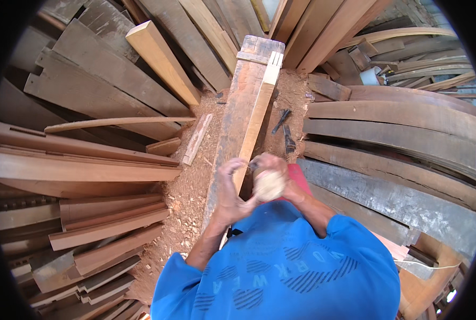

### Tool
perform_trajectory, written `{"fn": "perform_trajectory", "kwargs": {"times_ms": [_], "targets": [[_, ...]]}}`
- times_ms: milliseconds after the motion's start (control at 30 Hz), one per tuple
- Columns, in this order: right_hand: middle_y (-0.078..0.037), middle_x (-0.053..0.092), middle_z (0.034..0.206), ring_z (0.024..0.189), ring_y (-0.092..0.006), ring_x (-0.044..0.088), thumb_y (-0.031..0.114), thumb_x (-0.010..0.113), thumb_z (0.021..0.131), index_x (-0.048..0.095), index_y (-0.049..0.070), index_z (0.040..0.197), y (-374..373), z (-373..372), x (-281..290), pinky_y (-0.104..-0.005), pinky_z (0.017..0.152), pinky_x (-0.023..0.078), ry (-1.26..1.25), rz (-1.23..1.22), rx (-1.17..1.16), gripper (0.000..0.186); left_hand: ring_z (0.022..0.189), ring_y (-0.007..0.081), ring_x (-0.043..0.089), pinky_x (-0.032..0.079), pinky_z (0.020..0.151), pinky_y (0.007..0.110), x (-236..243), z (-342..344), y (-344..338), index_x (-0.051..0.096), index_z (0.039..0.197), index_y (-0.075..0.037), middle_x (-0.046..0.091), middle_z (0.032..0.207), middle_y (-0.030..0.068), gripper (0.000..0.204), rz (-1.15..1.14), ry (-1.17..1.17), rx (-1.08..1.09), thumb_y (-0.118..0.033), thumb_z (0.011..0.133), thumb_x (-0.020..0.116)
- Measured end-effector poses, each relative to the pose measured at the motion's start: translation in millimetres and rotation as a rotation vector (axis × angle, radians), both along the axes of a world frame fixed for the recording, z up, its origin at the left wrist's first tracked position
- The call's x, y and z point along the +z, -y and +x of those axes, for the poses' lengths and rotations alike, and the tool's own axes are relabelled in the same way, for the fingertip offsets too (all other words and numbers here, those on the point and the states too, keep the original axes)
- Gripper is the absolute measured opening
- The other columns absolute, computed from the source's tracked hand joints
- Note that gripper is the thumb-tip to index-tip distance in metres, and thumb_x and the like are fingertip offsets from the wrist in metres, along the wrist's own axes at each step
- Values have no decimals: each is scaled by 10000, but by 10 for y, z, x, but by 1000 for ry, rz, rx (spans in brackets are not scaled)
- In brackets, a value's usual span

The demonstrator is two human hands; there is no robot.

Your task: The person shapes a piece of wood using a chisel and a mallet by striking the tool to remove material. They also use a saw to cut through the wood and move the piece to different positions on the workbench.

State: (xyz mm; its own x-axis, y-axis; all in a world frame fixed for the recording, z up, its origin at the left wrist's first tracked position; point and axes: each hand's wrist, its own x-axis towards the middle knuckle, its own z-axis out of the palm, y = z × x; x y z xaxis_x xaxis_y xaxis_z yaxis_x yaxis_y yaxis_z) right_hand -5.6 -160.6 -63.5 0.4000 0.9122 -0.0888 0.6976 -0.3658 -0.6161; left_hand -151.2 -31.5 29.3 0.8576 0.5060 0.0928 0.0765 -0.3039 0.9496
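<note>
Currently the right hand (270,162) is clamped on a round pale wood block (269,186), motion-blurred, just right of the long timber (258,114) lying lengthwise on the thick plank (237,112). Left hand (229,191) is curved by the timber's near end, thumb and fingers apart; can't tell contact. Two dark tools (282,121) lie right of the plank, near wood shavings (187,213).

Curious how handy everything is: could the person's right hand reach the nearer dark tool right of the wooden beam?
Probably yes: the nearer dark tool lies uncovered ahead of the right hand, with nothing visibly between, though that hand seems busy with a blurred, rounded wooden piece.
</note>
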Motion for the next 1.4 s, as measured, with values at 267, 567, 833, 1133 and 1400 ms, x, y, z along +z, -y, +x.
{"fn": "perform_trajectory", "kwargs": {"times_ms": [267,567,833,1133,1400], "targets": [[-136,727,1044,978,-329,694,338,674,989,718,71,1101,560,897,337,-426,869,536,-246,-310,-505,293,1068,498,685,545,954,559,-235,-1341,505,362,1453,-28,691,1158,307,867,-3,-1246,-151,-388,822,836],[-164,740,1043,1003,-357,712,340,665,993,691,77,1123,1537,794,446,-439,876,534,-172,-8,-511,294,1189,392,683,535,1039,470,-801,-1783,-362,532,1430,-89,708,1262,240,809,167,-1137,-94,-359,762,900],[-164,739,1090,1063,-388,699,348,656,983,682,92,1155,2799,531,503,-462,908,526,-193,-229,-571,310,1278,385,638,524,1071,466,-1066,-1772,-423,605,1396,-88,679,1360,214,1023,325,-1201,97,-554,573,997],[-200,741,1087,1075,-391,696,312,697,949,690,36,1125,3586,194,489,-454,931,519,-142,-122,-577,327,1187,399,678,552,999,485,-874,-1850,-33,609,1293,-68,720,1244,215,953,489,-1201,211,-615,594,958],[-187,754,1023,1012,-378,711,262,713,935,703,29,1097,3367,150,474,-446,899,528,-139,-176,-578,284,1076,388,723,575,947,471,-559,-1489,646,560,1289,-95,747,1124,206,742,515,-1296,291,-489,759,899]]}}
